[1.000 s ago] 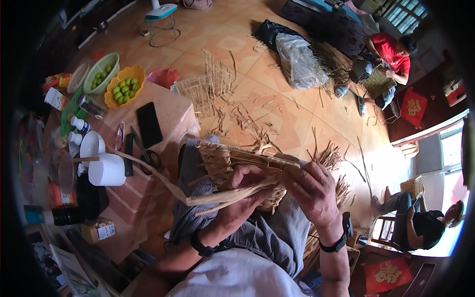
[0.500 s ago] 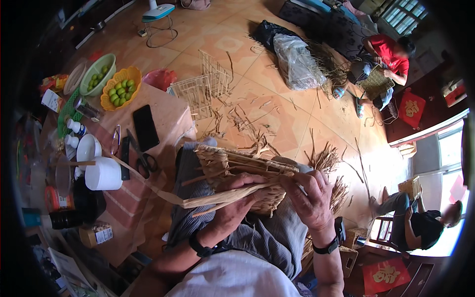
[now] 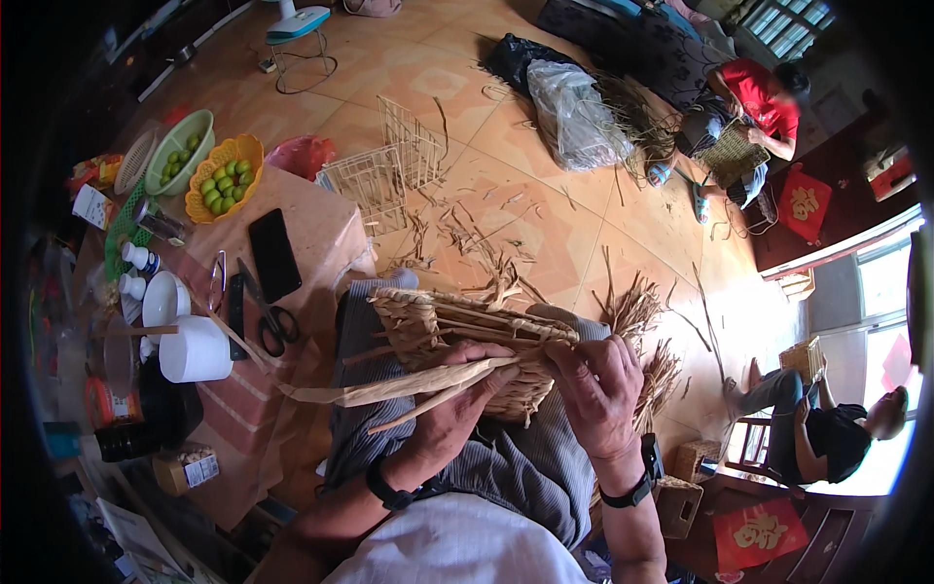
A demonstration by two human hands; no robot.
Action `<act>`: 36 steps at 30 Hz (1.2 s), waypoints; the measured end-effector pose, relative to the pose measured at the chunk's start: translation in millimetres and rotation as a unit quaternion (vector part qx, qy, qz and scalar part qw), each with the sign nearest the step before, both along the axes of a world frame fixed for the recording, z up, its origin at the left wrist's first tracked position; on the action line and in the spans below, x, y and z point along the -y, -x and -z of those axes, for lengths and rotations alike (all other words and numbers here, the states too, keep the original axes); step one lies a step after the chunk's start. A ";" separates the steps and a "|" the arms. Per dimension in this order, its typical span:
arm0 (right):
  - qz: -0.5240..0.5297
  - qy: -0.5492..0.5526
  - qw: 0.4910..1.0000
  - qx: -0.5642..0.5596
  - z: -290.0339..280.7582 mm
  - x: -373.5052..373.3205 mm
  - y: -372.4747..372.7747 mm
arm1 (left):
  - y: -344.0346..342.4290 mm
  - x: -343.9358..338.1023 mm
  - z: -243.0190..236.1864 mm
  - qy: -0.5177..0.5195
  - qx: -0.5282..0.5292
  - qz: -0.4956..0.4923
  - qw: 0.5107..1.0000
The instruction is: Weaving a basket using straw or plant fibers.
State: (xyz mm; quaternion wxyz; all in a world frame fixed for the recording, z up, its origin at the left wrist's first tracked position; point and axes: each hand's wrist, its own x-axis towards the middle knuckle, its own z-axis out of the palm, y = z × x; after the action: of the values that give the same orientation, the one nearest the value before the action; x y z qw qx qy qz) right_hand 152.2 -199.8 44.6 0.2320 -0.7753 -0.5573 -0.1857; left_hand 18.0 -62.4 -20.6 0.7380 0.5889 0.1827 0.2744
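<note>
Home living room, by the look of it, in use for weaving: fruit [image 3: 229, 187] on table [image 3: 316, 209] left, sofa [image 3: 623, 44] far right, straw scraps [image 3: 500, 276] on tiled floor [image 3: 555, 238], basket [image 3: 413, 313] near.

Near me, the left grip [image 3: 454, 407] is holding pale strips [image 3: 409, 386] against a woven basket [image 3: 407, 317], the right grip [image 3: 599, 394] is pinching at its rim [image 3: 486, 316], and scissors [image 3: 266, 309] are lying on the desk [image 3: 319, 229].

Orange floor tiles [image 3: 574, 234] gleam toward a bright window [image 3: 883, 282], a table [image 3: 326, 229] standing left
</note>
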 end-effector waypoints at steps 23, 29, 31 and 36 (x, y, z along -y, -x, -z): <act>-0.140 0.186 0.971 0.048 -36.6 -113.6 1.2 | 6.2 9.0 39.0 -0.078 -0.071 -0.043 0.993; -0.171 0.266 0.938 0.139 -43.6 -115.4 10.3 | 9.5 9.3 50.1 -0.049 -0.047 -0.072 0.995; -0.198 0.242 0.939 0.146 -44.2 -118.4 9.6 | 11.9 5.6 50.4 -0.077 -0.076 -0.006 0.994; -0.249 0.193 0.938 0.143 -36.2 -127.8 -0.5 | 0.5 6.0 37.6 -0.055 -0.093 -0.025 0.994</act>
State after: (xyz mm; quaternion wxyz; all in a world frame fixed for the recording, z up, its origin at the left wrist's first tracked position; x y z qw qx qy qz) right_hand 152.7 -72.0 80.8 0.0347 -0.6067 -0.7851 -0.1194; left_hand 17.5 -68.4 -58.2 0.6773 0.6468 0.2497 0.2461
